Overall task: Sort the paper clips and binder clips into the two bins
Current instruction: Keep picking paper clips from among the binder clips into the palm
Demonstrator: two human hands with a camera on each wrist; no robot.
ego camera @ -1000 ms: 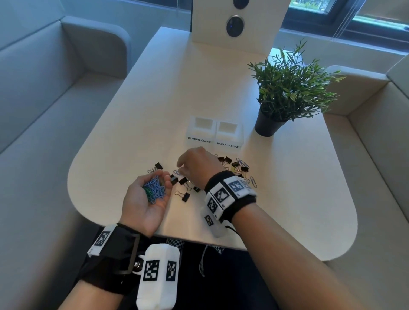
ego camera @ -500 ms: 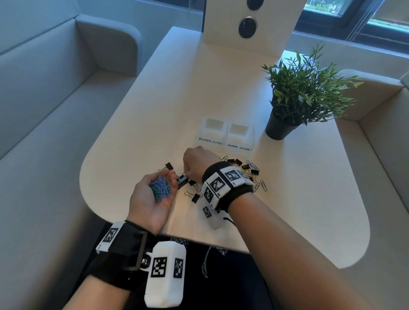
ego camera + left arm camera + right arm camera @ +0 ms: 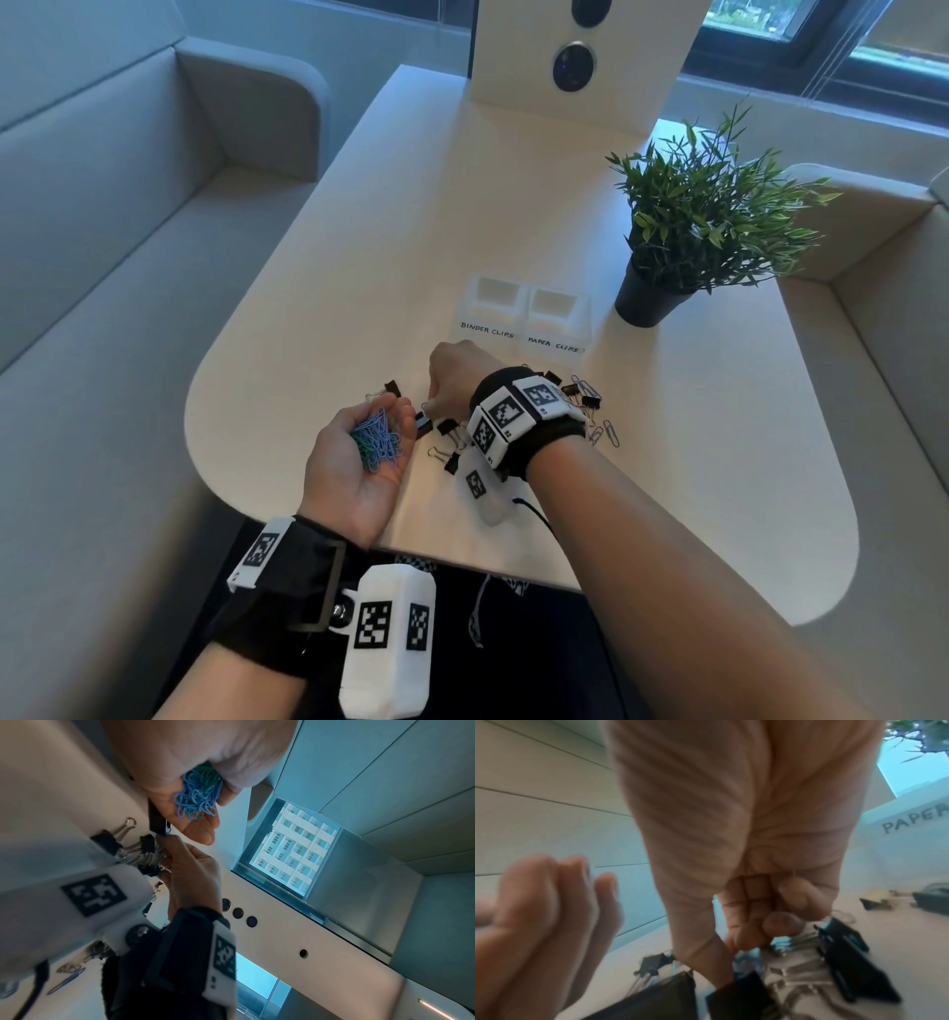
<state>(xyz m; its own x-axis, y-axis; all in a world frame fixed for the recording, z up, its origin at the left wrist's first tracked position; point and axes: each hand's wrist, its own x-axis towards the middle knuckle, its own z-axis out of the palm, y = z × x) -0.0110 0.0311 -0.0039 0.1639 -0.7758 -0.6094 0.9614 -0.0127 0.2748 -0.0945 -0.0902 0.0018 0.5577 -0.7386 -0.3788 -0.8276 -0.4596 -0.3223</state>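
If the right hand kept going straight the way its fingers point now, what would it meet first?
Probably the left hand, cupped around the paper clips: the right hand points its fingers down-left at those fingertips, though a black binder clip lies between and depth is unclear.

Cream table point(image 3: 642, 462) with rounded corners. Potted plant point(image 3: 703, 226) in a dark pot, standing right of centre. White upright panel point(image 3: 637, 56) with round dark sockets at the far end. Grey padded benches point(image 3: 102, 246) on both sides. Window point(image 3: 293, 850) onto a pale building.
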